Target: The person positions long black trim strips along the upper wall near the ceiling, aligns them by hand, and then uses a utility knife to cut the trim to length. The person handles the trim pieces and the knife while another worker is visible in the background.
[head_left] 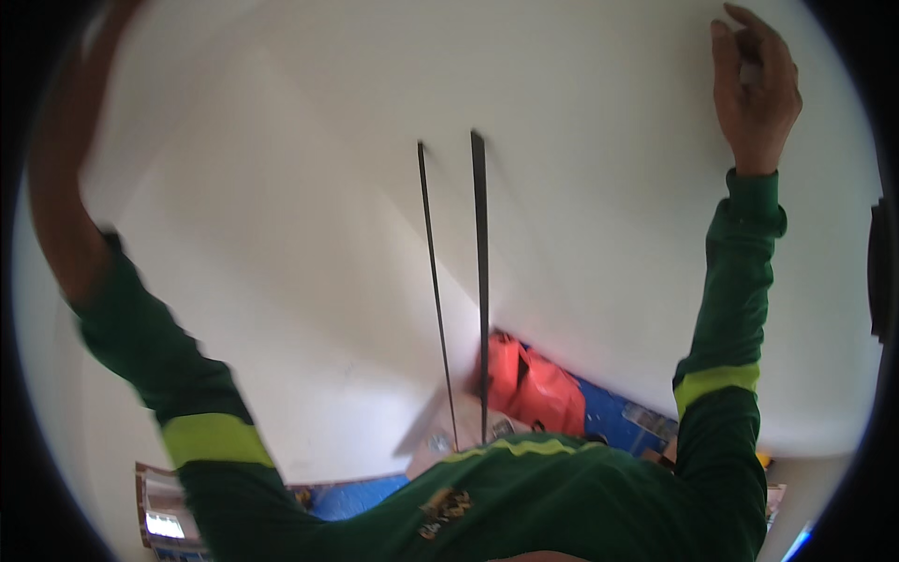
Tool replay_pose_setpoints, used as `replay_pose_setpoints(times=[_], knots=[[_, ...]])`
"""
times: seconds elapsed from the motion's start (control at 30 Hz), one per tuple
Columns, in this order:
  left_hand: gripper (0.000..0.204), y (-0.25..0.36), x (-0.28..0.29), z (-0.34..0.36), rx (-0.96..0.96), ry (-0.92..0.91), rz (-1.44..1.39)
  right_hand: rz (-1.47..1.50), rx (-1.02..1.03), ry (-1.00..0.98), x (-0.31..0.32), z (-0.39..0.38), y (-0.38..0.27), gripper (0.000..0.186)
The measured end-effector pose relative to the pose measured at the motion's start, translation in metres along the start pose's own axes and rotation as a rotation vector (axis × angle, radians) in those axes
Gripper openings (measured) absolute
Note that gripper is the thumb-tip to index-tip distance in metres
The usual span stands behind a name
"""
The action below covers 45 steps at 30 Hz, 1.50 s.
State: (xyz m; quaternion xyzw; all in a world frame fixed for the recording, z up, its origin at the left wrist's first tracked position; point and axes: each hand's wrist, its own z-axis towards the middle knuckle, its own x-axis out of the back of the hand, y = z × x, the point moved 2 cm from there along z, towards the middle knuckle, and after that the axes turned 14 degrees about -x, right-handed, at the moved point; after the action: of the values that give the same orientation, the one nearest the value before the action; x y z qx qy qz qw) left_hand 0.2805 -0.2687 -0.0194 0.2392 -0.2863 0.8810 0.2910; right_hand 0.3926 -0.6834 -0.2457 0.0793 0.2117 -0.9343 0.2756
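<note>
Both arms, in green sleeves with yellow-green bands, are raised against a white wall (pixel 581 187). My right hand (pixel 760 89) is at the upper right, close to the wall. Its fingers are loosely curved and apart from the thumb, and nothing shows between them. At the upper left, my left hand (pixel 120 17) is blurred and mostly cut off by the top edge, so its fingers cannot be made out. Between the arms, a thin dark rod (pixel 434 272) and a wider dark strip (pixel 480 253) stand nearly upright near the wall corner. Neither hand touches them.
A red bag (pixel 543 389) sits low in the corner, by a blue floor covering (pixel 613 417). More blue covering (pixel 361 496) lies at the lower left, near a framed mirror-like panel (pixel 164 506). A dark object (pixel 878 272) is at the right edge.
</note>
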Motion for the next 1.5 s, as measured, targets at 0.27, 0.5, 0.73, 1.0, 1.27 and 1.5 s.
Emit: replay_pose_setpoints(times=[0.27, 0.5, 0.73, 1.0, 1.27, 1.5], knots=[[0.09, 0.003, -0.346, -0.426, 0.851, -0.216, -0.362, -0.33, 0.227, -0.082, -0.008, -0.023, -0.002, 0.025], [0.067, 0.028, -0.497, -0.587, 1.094, -0.047, -0.915, -0.367, 0.175, -0.119, -0.011, -0.018, -0.007, 0.019], [0.034, 0.08, -0.37, -0.507, 0.939, -0.06, -0.43, -0.361, 0.1, -0.153, -0.006, -0.007, -0.023, 0.02], [0.029, 0.119, -0.121, -0.354, 0.675, -0.042, 0.072, 0.117, 0.308, -0.556, -0.025, -0.044, -0.163, 0.054], [0.045, 0.138, 0.071, -0.23, 0.505, -0.318, 0.758, 0.348, 0.669, -0.471, -0.105, -0.025, -0.276, 0.025], [0.049, 0.095, 0.195, -0.161, 0.062, -0.356, 1.322, 0.328, 0.465, -0.184, -0.217, 0.067, -0.294, 0.018]])
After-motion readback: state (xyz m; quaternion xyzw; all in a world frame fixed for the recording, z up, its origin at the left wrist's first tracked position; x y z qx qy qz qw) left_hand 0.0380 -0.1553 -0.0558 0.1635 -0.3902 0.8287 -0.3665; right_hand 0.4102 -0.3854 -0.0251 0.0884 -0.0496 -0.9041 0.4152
